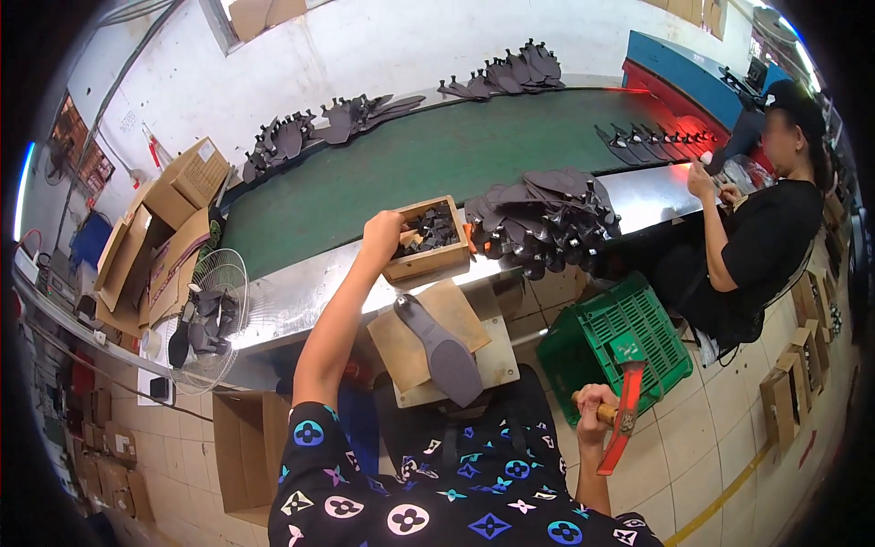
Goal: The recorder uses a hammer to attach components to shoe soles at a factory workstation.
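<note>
**Small-part pickup at the wooden box**

The left hand (384, 233) reaches over the near-left rim of the wooden box (427, 265), fingers curled at the small black pieces (436, 224); whether it grips one cannot be told. The dark grey shoe sole (442, 351) lies on a tan pad (388, 350), wearer's side of the box. The right hand (595, 404), to the box's right and nearer the wearer, is closed around a red-headed hammer (625, 415). Judged step: fetching a piece. Next move likely calls for seating it on the sole before striking.

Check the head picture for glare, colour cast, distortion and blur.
Head view: red light tints the green belt beside the blue-and-red machine. Head view: pale reflections streak the metal strip. Head view: edges bow toward the black fisheye rim. Head view: the hammer and grey sole look reasonably sharp.
</note>
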Available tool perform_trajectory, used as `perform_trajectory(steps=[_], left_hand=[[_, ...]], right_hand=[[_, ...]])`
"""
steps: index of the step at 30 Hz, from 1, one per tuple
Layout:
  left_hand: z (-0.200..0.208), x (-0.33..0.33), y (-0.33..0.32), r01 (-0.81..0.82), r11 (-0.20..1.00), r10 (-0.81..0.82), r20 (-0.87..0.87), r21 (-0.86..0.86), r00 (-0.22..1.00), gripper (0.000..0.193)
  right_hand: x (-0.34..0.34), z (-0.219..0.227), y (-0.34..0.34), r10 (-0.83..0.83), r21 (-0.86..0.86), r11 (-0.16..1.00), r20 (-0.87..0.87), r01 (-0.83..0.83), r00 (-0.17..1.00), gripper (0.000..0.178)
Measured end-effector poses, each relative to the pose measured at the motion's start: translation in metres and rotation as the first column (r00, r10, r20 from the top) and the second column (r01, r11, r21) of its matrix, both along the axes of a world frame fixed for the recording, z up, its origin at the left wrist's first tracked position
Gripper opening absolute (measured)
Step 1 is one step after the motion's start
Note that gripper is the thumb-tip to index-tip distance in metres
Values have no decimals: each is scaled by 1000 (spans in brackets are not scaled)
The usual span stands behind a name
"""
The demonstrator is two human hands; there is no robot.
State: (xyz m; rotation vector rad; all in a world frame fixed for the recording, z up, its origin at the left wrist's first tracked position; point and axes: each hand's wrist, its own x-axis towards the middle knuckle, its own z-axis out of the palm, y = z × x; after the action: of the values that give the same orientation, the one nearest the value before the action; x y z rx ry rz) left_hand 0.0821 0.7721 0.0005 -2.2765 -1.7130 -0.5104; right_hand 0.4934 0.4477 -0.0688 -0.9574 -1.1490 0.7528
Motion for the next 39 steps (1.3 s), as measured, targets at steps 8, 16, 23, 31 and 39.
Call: perform_trajectory(steps=[8, 16, 23, 31, 39], left_hand=[[68, 58, -139, 412, 909, 38, 998, -57, 55, 18], [102, 106, -276, 549, 836, 223, 921, -11, -320, 21], [98, 117, -314, 504, 863, 118, 953, 41, -280, 24], [64, 98, -294, 103, 994, -89, 843, 40, 530, 30], [-26, 48, -197, -14, 1000, 18, 798, -12, 602, 40]], right_hand=[[-19, 45, 40, 701, 17, 458, -622, -889, 349, 36], [-95, 130, 68, 589, -134, 757, -285, -640, 756, 34], [-123, 165, 40, 572, 9, 820, -28, -572, 820, 29], [-121, 148, 27, 527, -208, 834, 26, -511, 850, 15], [-127, 93, 54, 401, -68, 915, 48, -398, 915, 20]])
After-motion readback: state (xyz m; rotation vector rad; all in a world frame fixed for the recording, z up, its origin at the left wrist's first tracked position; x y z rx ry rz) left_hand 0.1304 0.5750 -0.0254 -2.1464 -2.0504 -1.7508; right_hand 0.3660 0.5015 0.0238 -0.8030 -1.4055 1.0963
